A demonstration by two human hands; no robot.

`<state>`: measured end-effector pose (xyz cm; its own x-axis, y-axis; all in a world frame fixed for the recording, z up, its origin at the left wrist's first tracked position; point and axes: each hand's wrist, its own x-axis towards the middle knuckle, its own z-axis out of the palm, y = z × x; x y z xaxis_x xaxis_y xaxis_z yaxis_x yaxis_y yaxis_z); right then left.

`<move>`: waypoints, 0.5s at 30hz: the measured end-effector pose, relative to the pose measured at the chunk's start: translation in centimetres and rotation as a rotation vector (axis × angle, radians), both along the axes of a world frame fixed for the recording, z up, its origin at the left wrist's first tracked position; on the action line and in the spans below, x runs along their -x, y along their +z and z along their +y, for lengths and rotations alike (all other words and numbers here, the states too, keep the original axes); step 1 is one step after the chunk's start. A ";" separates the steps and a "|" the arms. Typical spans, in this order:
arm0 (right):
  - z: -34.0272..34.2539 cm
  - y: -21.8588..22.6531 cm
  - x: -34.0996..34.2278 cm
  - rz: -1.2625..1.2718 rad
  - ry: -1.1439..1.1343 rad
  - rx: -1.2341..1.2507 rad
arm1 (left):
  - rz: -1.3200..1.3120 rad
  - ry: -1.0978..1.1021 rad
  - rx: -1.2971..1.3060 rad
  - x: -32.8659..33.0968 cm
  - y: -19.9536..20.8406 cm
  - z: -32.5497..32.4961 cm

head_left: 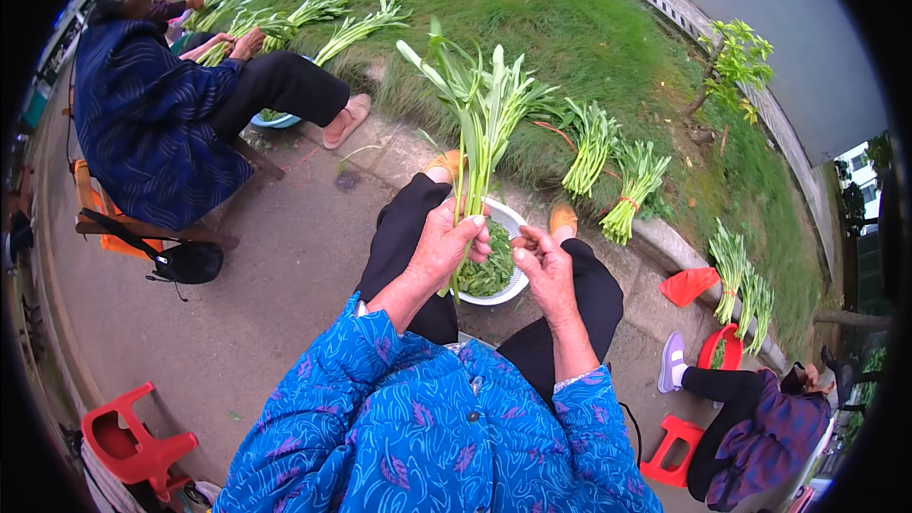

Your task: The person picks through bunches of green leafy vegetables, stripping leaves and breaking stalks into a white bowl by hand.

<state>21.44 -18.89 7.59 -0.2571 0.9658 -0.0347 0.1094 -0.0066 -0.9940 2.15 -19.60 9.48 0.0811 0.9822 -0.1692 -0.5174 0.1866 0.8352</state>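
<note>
My left hand (448, 245) is wrapped round the lower stems of an upright bunch of long-stemmed leafy greens (484, 128), which look like water spinach. A few stem ends stick out below the fist. Just to the right, my right hand (545, 266) is held apart from the bunch, its fingers curled in a pinch; whatever they may hold is too small to make out. Beneath my hands, between my feet, stands a white plastic basin (504, 297) with plucked green leaves (488, 266) inside. My hands partly cover it.
Tied bundles of greens (591, 147) lie along the grass edge, with more bundles (728, 261) farther right beside a red basin (719, 348). A seated person (152, 114) handles greens at left; another (760, 427) sits at right. Red stools (141, 437) stand on the pavement.
</note>
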 end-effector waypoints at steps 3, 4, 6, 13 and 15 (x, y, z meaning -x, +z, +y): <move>1.0 3.9 -0.5 -0.125 -0.103 -0.278 | 0.161 -0.033 0.022 -0.1 1.0 -1.1; 1.5 6.0 -0.2 -0.217 -0.092 -0.394 | 0.213 -0.040 0.018 0.0 1.4 -1.4; 2.3 9.9 0.5 -0.322 -0.064 -0.584 | 0.311 -0.050 0.005 0.0 1.8 -2.1; 3.7 16.2 3.4 -0.617 0.108 -0.885 | 0.478 -0.101 -0.119 -0.2 2.6 -4.2; 4.1 15.8 3.6 -0.688 0.160 -0.956 | 0.517 -0.089 -0.143 0.1 2.7 -4.6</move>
